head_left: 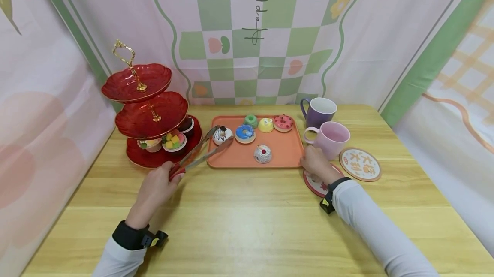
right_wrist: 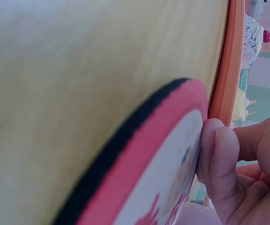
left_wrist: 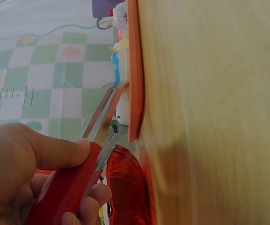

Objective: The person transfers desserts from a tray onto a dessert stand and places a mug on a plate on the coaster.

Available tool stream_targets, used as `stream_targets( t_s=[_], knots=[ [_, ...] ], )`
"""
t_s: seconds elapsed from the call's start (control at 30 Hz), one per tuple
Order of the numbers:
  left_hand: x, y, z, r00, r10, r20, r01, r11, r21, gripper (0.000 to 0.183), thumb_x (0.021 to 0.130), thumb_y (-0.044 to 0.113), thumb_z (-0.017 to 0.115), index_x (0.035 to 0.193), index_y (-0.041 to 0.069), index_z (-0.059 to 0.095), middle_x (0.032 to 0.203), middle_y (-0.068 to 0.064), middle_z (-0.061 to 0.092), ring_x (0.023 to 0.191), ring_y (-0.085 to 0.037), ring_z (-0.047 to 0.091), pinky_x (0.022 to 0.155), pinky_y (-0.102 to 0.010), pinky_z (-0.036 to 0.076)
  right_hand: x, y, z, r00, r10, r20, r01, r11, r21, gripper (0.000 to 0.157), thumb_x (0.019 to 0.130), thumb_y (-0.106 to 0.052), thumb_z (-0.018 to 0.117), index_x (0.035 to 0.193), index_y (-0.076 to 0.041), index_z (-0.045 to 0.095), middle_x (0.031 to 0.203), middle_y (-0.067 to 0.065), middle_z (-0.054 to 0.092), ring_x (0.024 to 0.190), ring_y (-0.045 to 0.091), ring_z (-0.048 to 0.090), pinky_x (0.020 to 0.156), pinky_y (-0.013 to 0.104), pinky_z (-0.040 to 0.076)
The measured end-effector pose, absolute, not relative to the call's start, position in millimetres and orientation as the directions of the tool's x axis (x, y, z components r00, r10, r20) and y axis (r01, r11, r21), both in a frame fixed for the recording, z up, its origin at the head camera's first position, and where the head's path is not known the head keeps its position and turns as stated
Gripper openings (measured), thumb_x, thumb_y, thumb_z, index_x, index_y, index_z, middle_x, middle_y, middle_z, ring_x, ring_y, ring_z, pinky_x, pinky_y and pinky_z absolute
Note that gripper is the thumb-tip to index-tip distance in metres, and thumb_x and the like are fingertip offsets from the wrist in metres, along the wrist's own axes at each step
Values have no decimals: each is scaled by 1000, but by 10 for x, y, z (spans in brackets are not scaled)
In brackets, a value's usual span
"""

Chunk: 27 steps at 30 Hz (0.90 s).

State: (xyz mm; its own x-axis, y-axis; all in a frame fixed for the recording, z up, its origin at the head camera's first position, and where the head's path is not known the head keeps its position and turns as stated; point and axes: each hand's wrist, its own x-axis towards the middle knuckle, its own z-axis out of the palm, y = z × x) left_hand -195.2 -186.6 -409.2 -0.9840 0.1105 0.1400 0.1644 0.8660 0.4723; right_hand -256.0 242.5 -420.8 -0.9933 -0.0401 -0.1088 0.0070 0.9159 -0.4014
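Note:
My left hand (head_left: 156, 187) grips the red handle of a pair of tongs (left_wrist: 74, 183). The metal arms reach over the left end of an orange tray (head_left: 235, 161), and their tips stand on either side of a white doughnut (head_left: 222, 135) with dark drizzle. At the tray's right edge, my right hand (head_left: 318, 164) pinches the rim with curled fingers (right_wrist: 223, 154); the exact contact is partly hidden. A red-rimmed coaster (right_wrist: 144, 173) lies under this hand. Also on the tray are a blue doughnut (head_left: 245, 133) and a white dome cake (head_left: 263, 154) with a cherry.
A red three-tier stand (head_left: 152, 116) with several cupcakes on its bottom tier rises at the left. A pink mug (head_left: 335, 137) and a purple mug (head_left: 319, 114) stand right of the tray. A second coaster (head_left: 360, 164) lies beside them. A pink doughnut (head_left: 283, 122) sits at the tray's back.

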Motion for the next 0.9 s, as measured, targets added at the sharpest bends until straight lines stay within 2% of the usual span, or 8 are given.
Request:
stream_targets(
  t_s=[0.17, 0.47, 0.57, 0.77, 0.9],
  knots=[
    [-1945, -1868, -4083, -985, 112, 134, 163, 872, 461, 27, 84, 17, 70, 97, -2, 56, 68, -6, 50, 58, -21, 44, 50, -32, 34, -2563, 2442, -4216, -995, -73, -64, -44, 928, -370, 12, 85, -4, 53, 84, 7, 57, 68, 12, 53, 62, 26, 55, 61, 37, 46],
    [-1940, -1874, -4065, -984, 116, 134, 165, 877, 452, 29, 83, 17, 71, 99, -2, 56, 69, -7, 51, 58, -21, 45, 50, -32, 34, -2572, 2427, -4209, -995, -68, -68, -39, 930, -366, 13, 86, -5, 53, 84, 7, 57, 67, 12, 53, 63, 26, 55, 61, 37, 46],
    [-1939, -1876, -4061, -985, 114, 130, 161, 879, 448, 31, 82, 18, 71, 99, -3, 56, 70, -7, 52, 59, -22, 45, 51, -32, 35, -2576, 2423, -4202, -995, -51, -89, -15, 929, -371, 13, 87, -5, 52, 86, 7, 57, 67, 12, 52, 60, 24, 55, 57, 35, 46],
    [-1922, -1883, -4064, -984, 110, 138, 161, 882, 443, 32, 82, 19, 72, 98, -3, 56, 71, -8, 53, 58, -22, 45, 51, -32, 36, -2560, 2414, -4193, -984, 3, -180, 79, 905, -418, 13, 90, -6, 49, 89, 6, 55, 66, 12, 52, 46, 18, 54, 42, 30, 44],
    [-1910, -1889, -4064, -983, 109, 146, 163, 884, 438, 31, 82, 19, 71, 98, -3, 56, 69, -7, 51, 56, -21, 44, 50, -32, 35, -2557, 2409, -4192, -981, 6, -194, 90, 899, -428, 13, 90, -6, 48, 89, 5, 55, 65, 11, 52, 44, 18, 53, 40, 29, 44]
  ],
)
